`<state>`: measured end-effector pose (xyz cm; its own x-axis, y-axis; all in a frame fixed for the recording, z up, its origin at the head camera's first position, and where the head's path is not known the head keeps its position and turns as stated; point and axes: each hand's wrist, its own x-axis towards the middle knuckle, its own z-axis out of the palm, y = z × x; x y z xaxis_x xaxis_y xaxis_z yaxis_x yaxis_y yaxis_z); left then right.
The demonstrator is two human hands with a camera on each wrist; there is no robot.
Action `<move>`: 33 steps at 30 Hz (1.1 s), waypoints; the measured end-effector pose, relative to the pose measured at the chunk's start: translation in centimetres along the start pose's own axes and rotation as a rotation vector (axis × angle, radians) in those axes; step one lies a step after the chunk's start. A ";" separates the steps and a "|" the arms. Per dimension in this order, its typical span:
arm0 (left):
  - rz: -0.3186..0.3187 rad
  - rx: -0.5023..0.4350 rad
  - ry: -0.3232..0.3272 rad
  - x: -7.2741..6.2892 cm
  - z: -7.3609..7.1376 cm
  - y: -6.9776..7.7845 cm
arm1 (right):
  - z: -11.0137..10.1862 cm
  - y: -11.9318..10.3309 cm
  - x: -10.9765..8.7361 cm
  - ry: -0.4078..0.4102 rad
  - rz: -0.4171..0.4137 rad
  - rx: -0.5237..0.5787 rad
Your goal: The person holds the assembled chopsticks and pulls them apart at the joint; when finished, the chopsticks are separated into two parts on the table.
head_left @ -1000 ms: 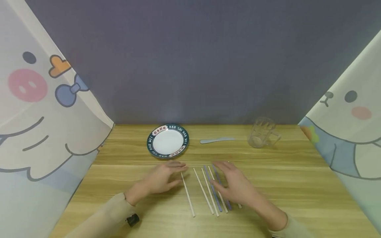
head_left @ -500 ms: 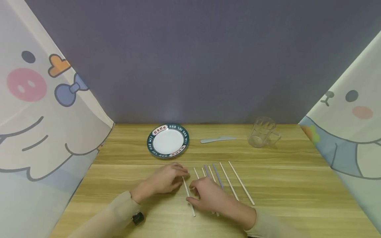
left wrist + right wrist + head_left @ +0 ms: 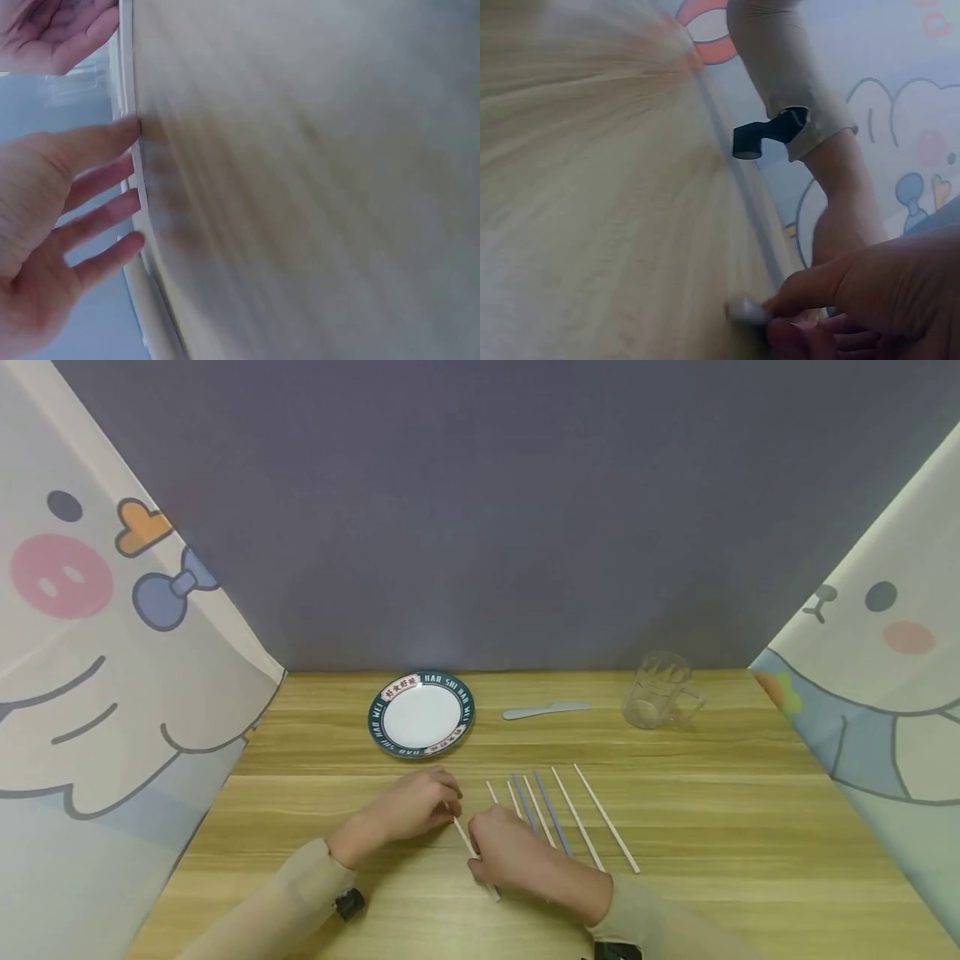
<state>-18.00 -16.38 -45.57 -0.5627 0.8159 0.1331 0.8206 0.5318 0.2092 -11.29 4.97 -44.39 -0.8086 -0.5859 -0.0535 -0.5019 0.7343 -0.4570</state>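
A thin white stick (image 3: 463,837) slants between both hands. At its far end, my left hand (image 3: 420,803) pinches it with thumb and fingertips; the left wrist view shows the thumb (image 3: 112,139) against the stick (image 3: 129,67). Nearer the body, my right hand (image 3: 521,860) grips the lower part, leaving a short end poking out below. A blurred whitish stick end (image 3: 748,310) shows at its thumb and fingers in the right wrist view. Right of it lie more white sticks (image 3: 606,818) and two purple sticks (image 3: 552,814), partly covered by the right hand.
Behind the hands stand a green-rimmed white plate (image 3: 422,717), a pale plastic knife (image 3: 545,711) and a clear mug (image 3: 654,693) with its handle to the right. All are on the wooden table (image 3: 750,827), before a grey back panel (image 3: 517,518).
The right hand has moved left from above the spread sticks to the leftmost white stick and grips it. The left fingers have closed on its far end; the stick has shifted and turned slightly.
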 end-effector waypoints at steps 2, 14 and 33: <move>-0.003 -0.034 -0.026 0.0 -0.4 -0.1 | -0.4 0.3 0.1 0.000 0.016 0.017; -0.049 -0.175 0.124 2.0 -5.3 1.7 | -7.3 2.9 0.0 0.192 -0.090 -0.074; 0.097 -0.032 0.475 4.9 -6.2 6.2 | -12.0 4.6 -1.6 0.224 -0.367 -0.099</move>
<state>-16.28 -10.48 -37.62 -0.4730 0.6636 0.5796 0.8724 0.4450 0.2024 -16.02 13.39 -35.75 -0.6127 -0.7331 0.2951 -0.7862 0.5275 -0.3219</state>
